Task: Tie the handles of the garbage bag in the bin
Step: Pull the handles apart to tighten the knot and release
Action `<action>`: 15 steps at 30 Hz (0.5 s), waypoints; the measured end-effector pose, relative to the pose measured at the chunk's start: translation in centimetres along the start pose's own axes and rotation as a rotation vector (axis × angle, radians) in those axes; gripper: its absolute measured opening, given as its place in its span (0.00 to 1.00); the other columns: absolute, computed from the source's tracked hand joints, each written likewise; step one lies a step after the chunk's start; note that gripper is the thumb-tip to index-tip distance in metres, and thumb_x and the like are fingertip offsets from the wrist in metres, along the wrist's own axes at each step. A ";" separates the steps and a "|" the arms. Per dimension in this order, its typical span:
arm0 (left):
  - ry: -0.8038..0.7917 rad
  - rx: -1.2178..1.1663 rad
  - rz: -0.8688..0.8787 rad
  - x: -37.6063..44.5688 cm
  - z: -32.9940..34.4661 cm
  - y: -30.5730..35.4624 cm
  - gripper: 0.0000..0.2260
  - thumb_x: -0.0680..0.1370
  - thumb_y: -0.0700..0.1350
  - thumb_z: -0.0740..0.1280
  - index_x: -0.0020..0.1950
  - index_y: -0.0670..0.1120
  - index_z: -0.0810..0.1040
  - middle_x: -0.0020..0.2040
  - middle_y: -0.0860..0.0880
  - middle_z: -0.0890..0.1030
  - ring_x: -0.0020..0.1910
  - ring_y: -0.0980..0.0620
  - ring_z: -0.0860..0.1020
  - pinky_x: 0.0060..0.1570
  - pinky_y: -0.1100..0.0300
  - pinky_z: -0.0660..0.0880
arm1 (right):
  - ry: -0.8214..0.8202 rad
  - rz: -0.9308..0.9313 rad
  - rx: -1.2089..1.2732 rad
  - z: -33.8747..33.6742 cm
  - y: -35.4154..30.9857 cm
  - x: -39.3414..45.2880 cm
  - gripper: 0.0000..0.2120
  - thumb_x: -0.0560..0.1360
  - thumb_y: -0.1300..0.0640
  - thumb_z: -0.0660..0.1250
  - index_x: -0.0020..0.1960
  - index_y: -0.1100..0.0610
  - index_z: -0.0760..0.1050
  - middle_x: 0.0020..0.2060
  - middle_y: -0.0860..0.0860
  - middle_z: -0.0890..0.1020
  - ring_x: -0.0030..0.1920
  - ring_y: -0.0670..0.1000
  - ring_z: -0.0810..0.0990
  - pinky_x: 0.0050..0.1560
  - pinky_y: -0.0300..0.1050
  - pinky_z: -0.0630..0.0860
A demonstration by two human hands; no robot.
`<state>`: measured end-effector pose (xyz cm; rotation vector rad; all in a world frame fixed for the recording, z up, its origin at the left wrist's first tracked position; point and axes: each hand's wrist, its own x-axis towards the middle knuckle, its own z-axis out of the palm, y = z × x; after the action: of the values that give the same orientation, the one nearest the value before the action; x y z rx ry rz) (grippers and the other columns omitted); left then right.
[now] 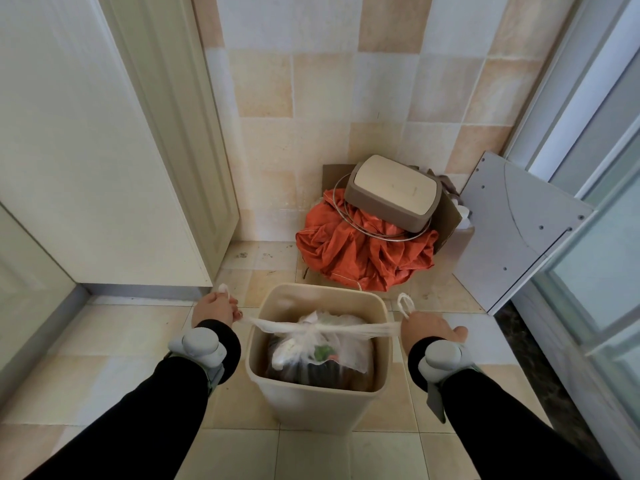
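Note:
A beige plastic bin (313,401) stands on the tiled floor between my arms. Inside it sits a clear white garbage bag (322,349) full of rubbish. Its two handles are crossed into a knot (313,328) over the bag's top and stretched tight sideways. My left hand (214,311) is shut on the left handle (247,320), whose loop end pokes out above my fist. My right hand (427,330) is shut on the right handle (367,329), with its white loop (405,304) sticking up from my fingers.
Behind the bin lies a heap of orange cloth (363,251) with the bin's brown and cream lid (393,192) resting on it. A white cupboard (104,168) is at the left. A grey panel (512,230) leans at the right by a glass door (595,237).

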<state>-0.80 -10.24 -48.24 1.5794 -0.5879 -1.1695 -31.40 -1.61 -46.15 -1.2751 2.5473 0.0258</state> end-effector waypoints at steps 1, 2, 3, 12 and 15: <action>-0.011 0.000 -0.004 0.0 -0.1 0.1 0.16 0.80 0.43 0.58 0.32 0.40 0.70 0.29 0.44 0.70 0.11 0.58 0.66 0.30 0.58 0.67 | -0.021 0.002 0.016 0.0 0.1 0.1 0.14 0.72 0.62 0.51 0.30 0.51 0.65 0.29 0.47 0.69 0.39 0.52 0.70 0.61 0.58 0.62; -0.022 -0.005 -0.012 0.0 -0.2 0.1 0.16 0.80 0.43 0.58 0.33 0.40 0.70 0.29 0.43 0.70 0.11 0.58 0.66 0.30 0.58 0.68 | -0.035 0.003 0.027 0.1 0.2 0.1 0.15 0.73 0.61 0.50 0.30 0.51 0.65 0.29 0.47 0.69 0.38 0.51 0.69 0.62 0.59 0.61; -0.033 -0.017 -0.021 0.0 -0.2 0.1 0.16 0.80 0.43 0.58 0.33 0.39 0.70 0.28 0.44 0.71 0.11 0.58 0.66 0.29 0.58 0.69 | -0.031 0.001 0.037 0.3 0.3 0.1 0.16 0.74 0.60 0.49 0.30 0.51 0.65 0.29 0.47 0.69 0.35 0.50 0.68 0.63 0.59 0.61; -0.128 0.009 -0.008 -1.4 -0.1 0.9 0.18 0.80 0.48 0.58 0.33 0.40 0.70 0.11 0.52 0.65 0.11 0.57 0.64 0.29 0.57 0.65 | 0.008 -0.065 -0.012 -0.4 0.3 -0.6 0.22 0.79 0.54 0.43 0.50 0.50 0.77 0.33 0.47 0.75 0.39 0.51 0.71 0.60 0.54 0.62; -0.126 0.083 0.005 -1.7 0.0 1.1 0.19 0.79 0.51 0.58 0.34 0.39 0.71 0.11 0.50 0.64 0.12 0.55 0.67 0.31 0.58 0.66 | 0.001 -0.093 -0.017 -0.7 0.1 -0.7 0.25 0.79 0.54 0.40 0.66 0.52 0.71 0.49 0.51 0.82 0.49 0.54 0.76 0.65 0.57 0.61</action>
<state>-1.31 -9.21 -46.51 1.5814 -0.7304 -1.2616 -31.27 -1.13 -45.27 -1.3980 2.4906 0.0276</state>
